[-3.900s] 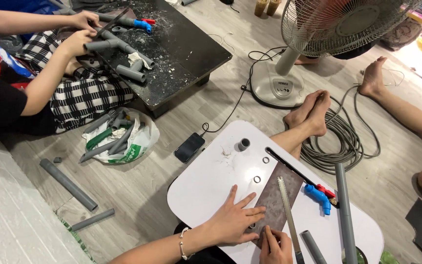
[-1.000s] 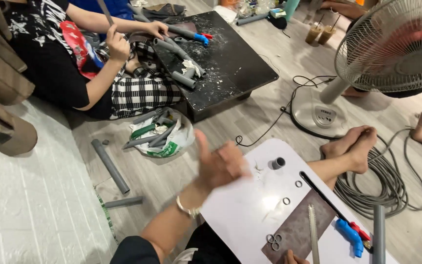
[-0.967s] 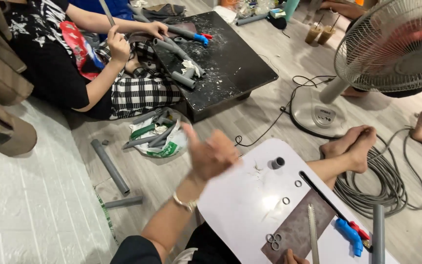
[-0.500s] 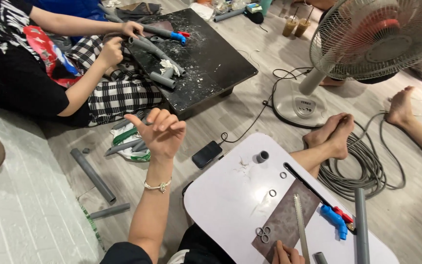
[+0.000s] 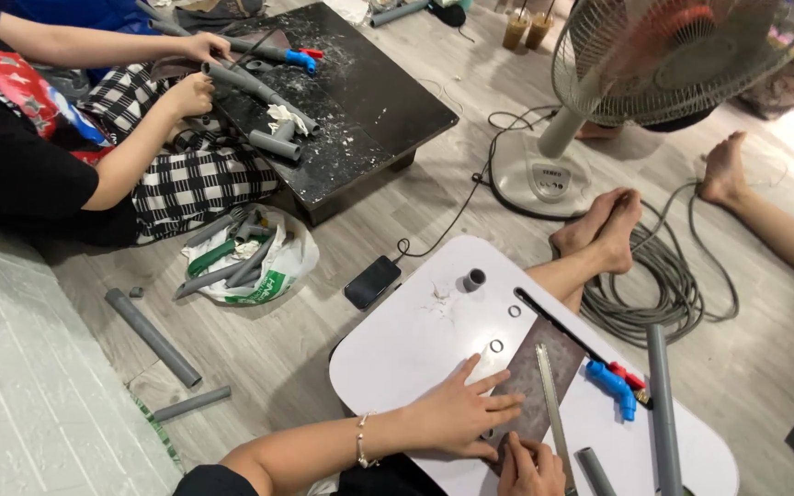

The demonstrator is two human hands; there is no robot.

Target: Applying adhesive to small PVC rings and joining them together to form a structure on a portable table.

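Nearest to us, our right hand (image 5: pixel 530 467) sits at the bottom edge of the view, its grip closed around the lower end of a thin metal strip (image 5: pixel 553 404) that runs up across a dark brown sheet (image 5: pixel 544 381). Our left hand (image 5: pixel 459 415) lies flat with the fingers spread and gripping nothing, the fingertips pressing the sheet's left edge down onto the white table (image 5: pixel 397 354).

The sheet lies on the near right part of the table. Just beside it are a blue-handled tool (image 5: pixel 613 386), a long grey pipe (image 5: pixel 662 404) and a shorter pipe stub (image 5: pixel 595 470). Small rings (image 5: pixel 496 346) and a short grey coupling (image 5: pixel 474 279) lie further up the table, and a phone (image 5: pixel 371 282) rests at its far left edge.

As we judge it, the risk is slipping: the sheet is held by fingertip pressure alone, so a push along the strip could skid it sideways. Our left fingertips also lie close to the strip, so a slip could catch them. The rings could roll off if the table is jolted.

Further off, another person works on pipes at a black table (image 5: pixel 388 110), and a fan (image 5: pixel 654 64) stands on the floor.
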